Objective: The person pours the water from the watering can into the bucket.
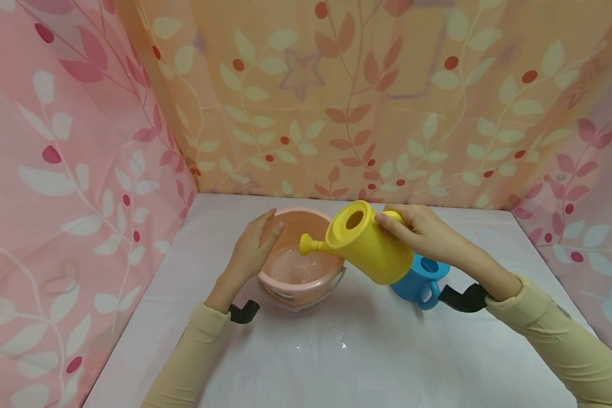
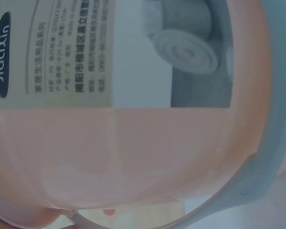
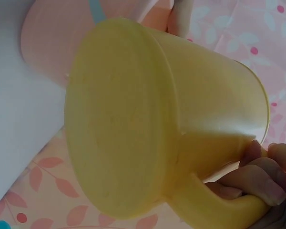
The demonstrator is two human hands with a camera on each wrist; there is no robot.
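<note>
A yellow watering can (image 1: pixel 374 249) is held tilted by its handle in my right hand (image 1: pixel 428 229), with fingers curled round that handle in the right wrist view. Its spout points left, and the round spout head is over the opening of a pink bucket (image 1: pixel 298 289). Against the bucket's left rim rests my left hand (image 1: pixel 250 246), fingers extended and thumb over the opening. In the bucket's bottom there is a shiny, clear surface that looks like water. The left wrist view is filled by the bucket's side, with its printed label (image 2: pixel 86 52) and pale handle (image 2: pixel 271 95).
A blue jug-like vessel (image 1: pixel 420 283) with a looped handle stands right of the bucket, partly behind the yellow can. Wet drops (image 1: pixel 344 345) glint on the white tabletop (image 1: pixel 367 368) in front. Patterned cloth walls (image 1: pixel 306 113) enclose the back and both sides.
</note>
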